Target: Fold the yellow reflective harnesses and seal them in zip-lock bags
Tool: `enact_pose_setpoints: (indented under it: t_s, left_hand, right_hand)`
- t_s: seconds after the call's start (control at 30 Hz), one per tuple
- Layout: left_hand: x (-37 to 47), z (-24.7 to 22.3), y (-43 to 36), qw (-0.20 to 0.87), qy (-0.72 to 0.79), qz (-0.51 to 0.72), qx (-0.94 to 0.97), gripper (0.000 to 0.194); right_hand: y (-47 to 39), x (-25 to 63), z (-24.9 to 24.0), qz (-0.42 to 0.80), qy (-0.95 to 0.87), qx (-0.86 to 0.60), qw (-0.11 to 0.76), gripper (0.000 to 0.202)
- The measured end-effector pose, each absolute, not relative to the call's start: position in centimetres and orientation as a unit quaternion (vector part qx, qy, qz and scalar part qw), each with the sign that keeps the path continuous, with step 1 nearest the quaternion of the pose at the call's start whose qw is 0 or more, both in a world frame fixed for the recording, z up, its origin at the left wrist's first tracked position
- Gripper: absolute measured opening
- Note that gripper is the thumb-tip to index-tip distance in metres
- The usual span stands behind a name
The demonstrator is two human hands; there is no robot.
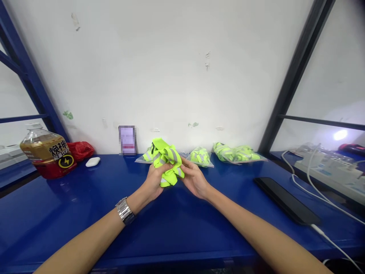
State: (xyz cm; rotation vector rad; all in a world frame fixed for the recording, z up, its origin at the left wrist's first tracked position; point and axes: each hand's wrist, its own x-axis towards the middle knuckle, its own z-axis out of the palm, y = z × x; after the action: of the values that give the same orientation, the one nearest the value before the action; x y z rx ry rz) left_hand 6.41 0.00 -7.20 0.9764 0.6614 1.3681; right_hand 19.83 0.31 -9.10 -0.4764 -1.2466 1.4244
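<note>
So a neon strap bundle (170, 161) is being held up over the bench (171, 232), about midway along it and closer to the back edge than the front. It sits right between the two hands, long axis roughly upright, top tipped toward the left end. Neither hand is really nearer; it's touched by both. The lower left is grasped by the left hand (154, 182), fingers curled round it with the thumb across the front. The right side is held more loosely by the right hand (196, 179), fingers half bent. Bagged bundles (200, 156) are lined up behind, along the back edge.
</note>
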Motion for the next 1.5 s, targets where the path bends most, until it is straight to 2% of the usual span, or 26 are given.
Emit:
enact_pose_setpoints:
  t_s: [0.2,0.33,0.47,0.57,0.63,0.7,0.77,0.83,0.9,1.0,1.13,1.27,1.3,1.37,1.5]
  left_hand:
    - [6.1,-7.7,-0.6,0.671,0.261,0.537,0.440,0.040]
    - [5.8,-7.9,-0.9,0.692,0.246,0.492,0.467,0.044]
    - [5.9,-7.5,-1.1,0.672,0.259,0.517,0.462,0.044]
    - [6.0,-6.9,-1.0,0.648,0.258,0.550,0.459,0.043]
    - [6.0,-6.5,-0.8,0.627,0.271,0.568,0.459,0.043]
    - [5.9,-6.4,-0.5,0.599,0.305,0.587,0.452,0.039]
    - [6.1,-6.8,-0.3,0.566,0.341,0.607,0.441,0.035]
    - [6.7,-7.4,-0.5,0.546,0.353,0.613,0.448,0.033]
    - [7.5,-8.0,-1.0,0.550,0.340,0.593,0.480,0.031]
    - [8.5,-8.2,-2.2,0.564,0.319,0.537,0.539,0.031]
    - [8.8,-7.8,-3.0,0.546,0.301,0.480,0.617,0.026]
    - [8.2,-8.0,-2.5,0.469,0.322,0.446,0.691,0.017]
    - [8.1,-8.1,-2.3,0.447,0.334,0.436,0.706,0.015]
    - [7.8,-8.4,-2.0,0.413,0.356,0.412,0.730,0.012]
    - [7.5,-8.6,-1.7,0.365,0.369,0.384,0.763,0.009]
  right_hand:
    - [0.3,20.0,-10.4,0.574,-0.595,-0.191,0.530,0.074]
    - [0.3,19.8,-10.9,0.526,-0.627,-0.245,0.521,0.070]
    - [0.6,19.7,-10.6,0.441,-0.640,-0.328,0.536,0.069]
    - [1.1,20.4,-10.2,0.423,-0.668,-0.321,0.521,0.061]
    - [0.9,21.2,-9.8,0.406,-0.672,-0.299,0.542,0.055]
    - [0.3,21.6,-9.3,0.321,-0.672,-0.296,0.598,0.052]
    - [-0.7,21.6,-8.5,0.169,-0.696,-0.306,0.627,0.059]
    - [-1.6,21.1,-7.7,0.031,-0.749,-0.318,0.580,0.071]
    - [-2.1,20.6,-6.9,-0.031,-0.784,-0.337,0.520,0.071]
    - [-1.8,20.6,-6.1,-0.022,-0.796,-0.351,0.492,0.068]
    - [-1.1,21.2,-6.1,0.075,-0.802,-0.307,0.507,0.064]
    - [-0.8,21.1,-6.8,0.136,-0.739,-0.342,0.565,0.026]
    - [-0.8,21.0,-6.9,0.146,-0.725,-0.354,0.573,0.024]
    - [-0.8,20.8,-6.8,0.165,-0.709,-0.374,0.574,0.032]
    - [-0.9,20.7,-6.2,0.174,-0.702,-0.386,0.572,0.025]
